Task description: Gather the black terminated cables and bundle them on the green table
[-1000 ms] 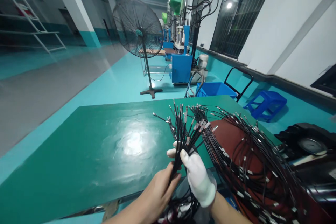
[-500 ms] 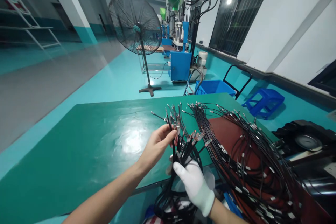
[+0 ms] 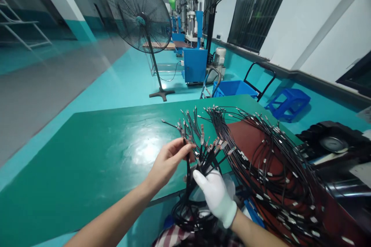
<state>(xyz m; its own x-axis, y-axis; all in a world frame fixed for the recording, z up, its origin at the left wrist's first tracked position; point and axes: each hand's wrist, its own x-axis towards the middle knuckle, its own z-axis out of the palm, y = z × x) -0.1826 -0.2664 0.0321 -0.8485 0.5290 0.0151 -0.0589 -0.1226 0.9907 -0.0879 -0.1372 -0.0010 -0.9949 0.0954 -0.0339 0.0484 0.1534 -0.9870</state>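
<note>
My bare left hand [image 3: 171, 158] pinches one or more black cables [image 3: 188, 162] just below their metal end terminals; the exact number is hidden by the fingers. In its white glove, my right hand [image 3: 214, 193] wraps around a bundle of black cables [image 3: 206, 161] whose metal-tipped ends fan upward and to the right. Below both hands the coiled lengths of these cables [image 3: 185, 216] hang over my lap. Just beyond, more metal-tipped cable ends lie on the green table [image 3: 110, 142].
Many black cables [image 3: 223, 127] with metal tips and pale tags spread over a reddish-brown sheet [image 3: 246, 139] to the right. A standing fan [image 3: 140, 19], a blue crate [image 3: 236, 88], a blue stool [image 3: 290, 102] and blue machines [image 3: 195, 65] stand past the table.
The view has shifted slightly. My left hand has drawn a little away from the right one, and one terminal between them now stands apart. Both hands keep their hold.
</note>
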